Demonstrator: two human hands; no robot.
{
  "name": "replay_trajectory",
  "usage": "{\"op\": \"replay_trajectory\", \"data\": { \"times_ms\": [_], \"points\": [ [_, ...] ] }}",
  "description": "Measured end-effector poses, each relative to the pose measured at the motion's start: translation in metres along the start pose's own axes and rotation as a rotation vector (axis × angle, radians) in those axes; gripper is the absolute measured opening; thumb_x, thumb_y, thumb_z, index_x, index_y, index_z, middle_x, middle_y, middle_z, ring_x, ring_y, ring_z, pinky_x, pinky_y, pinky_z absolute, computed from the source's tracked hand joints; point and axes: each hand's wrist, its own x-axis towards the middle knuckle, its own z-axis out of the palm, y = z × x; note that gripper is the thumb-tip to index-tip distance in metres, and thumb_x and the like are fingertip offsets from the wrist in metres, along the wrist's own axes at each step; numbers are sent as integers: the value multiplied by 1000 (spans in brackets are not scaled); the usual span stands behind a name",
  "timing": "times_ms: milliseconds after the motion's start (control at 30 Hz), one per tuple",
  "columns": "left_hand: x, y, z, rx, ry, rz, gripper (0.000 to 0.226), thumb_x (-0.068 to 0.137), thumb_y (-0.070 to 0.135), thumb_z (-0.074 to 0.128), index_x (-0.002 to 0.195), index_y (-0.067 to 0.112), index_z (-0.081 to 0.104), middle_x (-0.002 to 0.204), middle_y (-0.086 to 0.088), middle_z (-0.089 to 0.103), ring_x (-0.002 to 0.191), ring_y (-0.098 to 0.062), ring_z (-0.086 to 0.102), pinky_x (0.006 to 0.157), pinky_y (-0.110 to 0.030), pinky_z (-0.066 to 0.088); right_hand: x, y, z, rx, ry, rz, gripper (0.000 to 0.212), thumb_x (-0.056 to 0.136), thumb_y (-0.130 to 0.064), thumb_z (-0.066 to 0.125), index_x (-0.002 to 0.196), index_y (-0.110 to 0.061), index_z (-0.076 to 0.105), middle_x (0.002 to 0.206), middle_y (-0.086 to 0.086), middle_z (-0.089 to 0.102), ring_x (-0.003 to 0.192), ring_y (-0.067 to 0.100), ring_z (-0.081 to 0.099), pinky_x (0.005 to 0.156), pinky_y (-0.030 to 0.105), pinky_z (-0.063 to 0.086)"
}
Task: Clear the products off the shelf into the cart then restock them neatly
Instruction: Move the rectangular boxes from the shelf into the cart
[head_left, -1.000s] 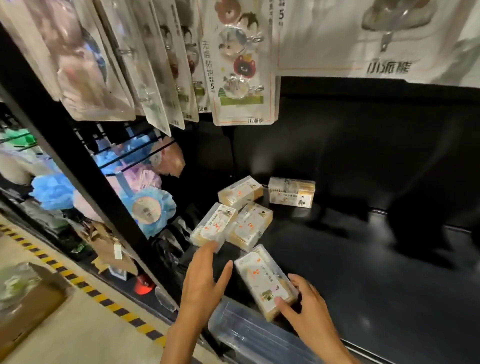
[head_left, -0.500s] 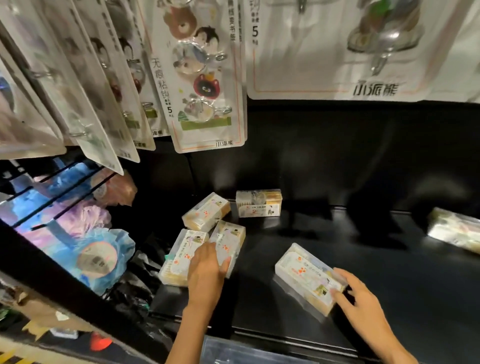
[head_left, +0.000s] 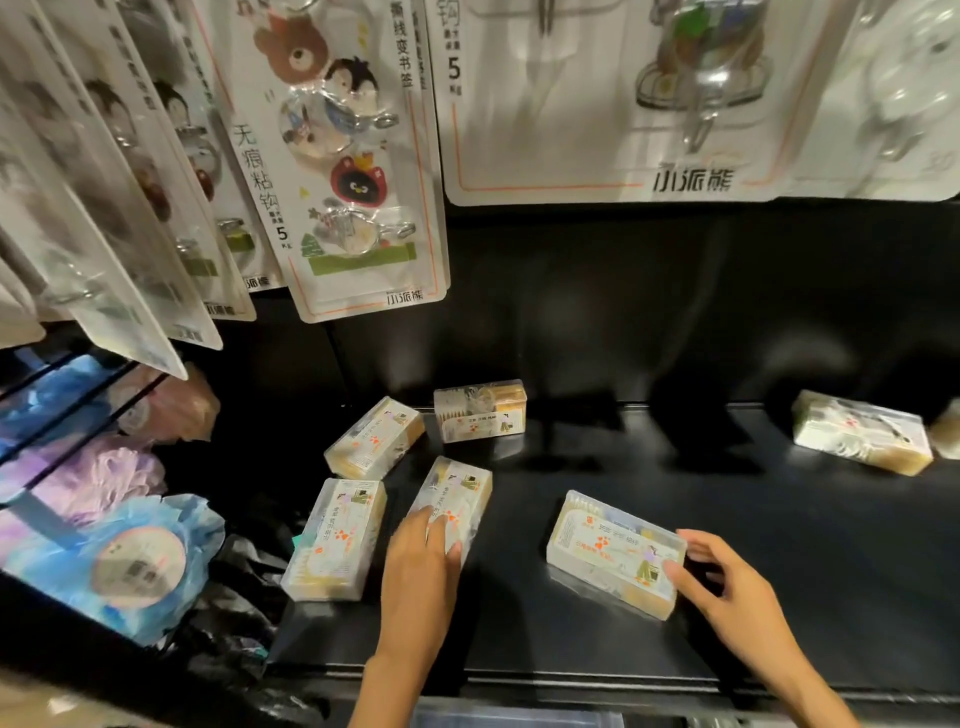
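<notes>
Several clear rectangular boxes with white and orange labels lie on a black shelf (head_left: 727, 545). My left hand (head_left: 421, 566) rests flat on the near end of one box (head_left: 457, 493), fingers straight. Beside it to the left lies another box (head_left: 337, 540); two more sit behind, one lying at an angle (head_left: 374, 439) and one standing on its side (head_left: 480, 418). My right hand (head_left: 722, 587) holds the right end of a box (head_left: 613, 551) lying flat near the shelf's front, thumb and fingers around its corner. A further box (head_left: 862, 439) lies at the far right.
Carded hook packs (head_left: 343, 166) hang above the shelf's back and left. Blue and pink bath puffs (head_left: 119, 551) fill the bay to the left behind black rails. A clear plastic bin edge (head_left: 519, 719) shows below the shelf front.
The view has moved closer and to the right. My right hand slid its box a little further onto the shelf. My left hand stayed on the box beside the leftmost one.
</notes>
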Motion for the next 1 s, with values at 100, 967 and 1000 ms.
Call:
{"op": "replay_trajectory", "data": {
  "times_ms": [100, 967, 1000],
  "points": [
    [-3, -1, 1, -98, -68, 79, 34, 89, 21, 61, 119, 5, 61, 127, -10, 56, 114, -25, 56, 100, -31, 44, -3, 5, -10, -4, 18, 15, 29, 83, -22, 71, 110, -27, 61, 101, -12, 69, 100, 8, 62, 85, 25, 44],
    [-4, 1, -14, -618, -113, -235, 62, 67, 13, 84, 120, 22, 52, 120, 10, 56, 112, -8, 50, 100, -27, 41, -20, 22, -26, 126, 147, -20, 47, 75, -15, 79, 115, -25, 55, 112, -11, 63, 106, 12, 60, 88, 26, 47],
    [-7, 2, -14, -596, -81, -209, 64, 67, 12, 85, 120, 22, 51, 122, 9, 55, 113, -7, 49, 100, -27, 40, -22, 22, -25, 137, 169, -34, 49, 73, -13, 80, 113, -27, 55, 112, -11, 64, 105, 11, 61, 87, 26, 49]
  ]
}}
